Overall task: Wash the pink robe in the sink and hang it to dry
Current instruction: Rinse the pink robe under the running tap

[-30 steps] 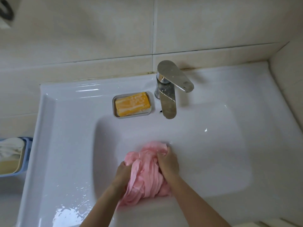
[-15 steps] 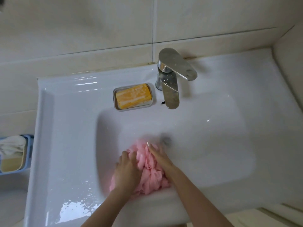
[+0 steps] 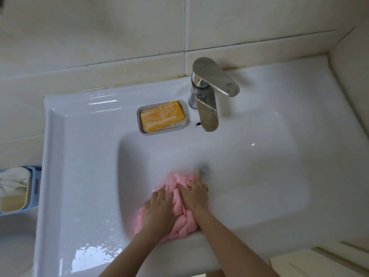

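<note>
My bare hands and forearms, seen from my own head.

My left hand and right hand are uncovered, and my left forearm and right forearm run bare down to the lower edge of the view. A small dark speck sits on a finger of my right hand; it is too blurred to tell whether it is a ring.

Left hand palm down, fingers straight, pressing flat. Right hand just beside it, palm down, fingers stretched forward, blurred. Bare forearms enter from the bottom edge.
</note>
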Demonstrator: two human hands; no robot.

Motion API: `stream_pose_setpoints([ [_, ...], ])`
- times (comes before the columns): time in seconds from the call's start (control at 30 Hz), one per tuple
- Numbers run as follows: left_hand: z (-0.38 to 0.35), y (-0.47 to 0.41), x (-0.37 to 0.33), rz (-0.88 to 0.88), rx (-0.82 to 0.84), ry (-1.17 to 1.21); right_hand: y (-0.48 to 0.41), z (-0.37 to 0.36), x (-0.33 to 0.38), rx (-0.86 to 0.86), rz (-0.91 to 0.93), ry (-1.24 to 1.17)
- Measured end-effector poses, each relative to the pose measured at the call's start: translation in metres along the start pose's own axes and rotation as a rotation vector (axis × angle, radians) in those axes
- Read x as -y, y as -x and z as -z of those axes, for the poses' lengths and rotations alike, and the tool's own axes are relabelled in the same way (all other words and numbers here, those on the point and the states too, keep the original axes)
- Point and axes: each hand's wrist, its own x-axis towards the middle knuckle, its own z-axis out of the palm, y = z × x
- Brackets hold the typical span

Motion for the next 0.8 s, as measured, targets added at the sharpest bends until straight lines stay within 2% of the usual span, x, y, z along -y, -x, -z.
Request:
stream_pose_setpoints([
  [0.13,-0.011,-0.003,0.007,-0.001,-0.011,0.071,0.000,-0.002,0.002,-0.018,-0.006,-0.033],
  [0.2,-0.014,-0.004,0.008,-0.021,-0.025,0.026,0.001,-0.002,0.002,-0.033,-0.008,-0.033],
  [0.3,-0.019,-0.005,0.011,-0.051,-0.116,0.011,0.002,-0.001,0.003,-0.026,-0.012,-0.025],
  [0.37,-0.017,-0.006,0.010,-0.067,-0.075,0.050,0.003,0.001,0.004,-0.033,0.001,-0.022],
  [0.4,-0.010,-0.004,0.009,-0.062,0.012,0.085,0.004,0.002,0.004,-0.033,0.012,-0.032],
  [0.47,0.004,-0.002,0.014,-0.070,0.039,0.179,0.006,0.002,0.005,-0.039,0.016,-0.081],
  [0.5,0.014,0.000,0.022,-0.082,0.134,0.295,0.005,-0.001,0.004,-0.046,0.007,-0.109],
  [0.57,0.039,0.007,0.041,-0.135,0.405,0.780,0.002,-0.004,-0.002,-0.056,-0.033,-0.166],
  [0.6,0.047,0.010,0.049,-0.153,0.447,0.997,0.002,-0.003,-0.003,-0.043,-0.056,-0.227],
  [0.63,0.048,0.012,0.053,-0.171,0.470,1.110,0.003,0.001,-0.002,-0.009,-0.077,-0.325],
  [0.67,0.046,0.012,0.051,-0.155,0.463,1.057,0.005,0.005,0.000,0.039,-0.084,-0.419],
  [0.73,0.024,0.007,0.032,-0.086,0.315,0.691,0.008,0.012,0.008,0.124,-0.065,-0.509],
  [0.8,0.003,0.000,0.011,0.044,0.174,0.441,0.012,0.017,0.018,0.208,-0.048,-0.373],
])
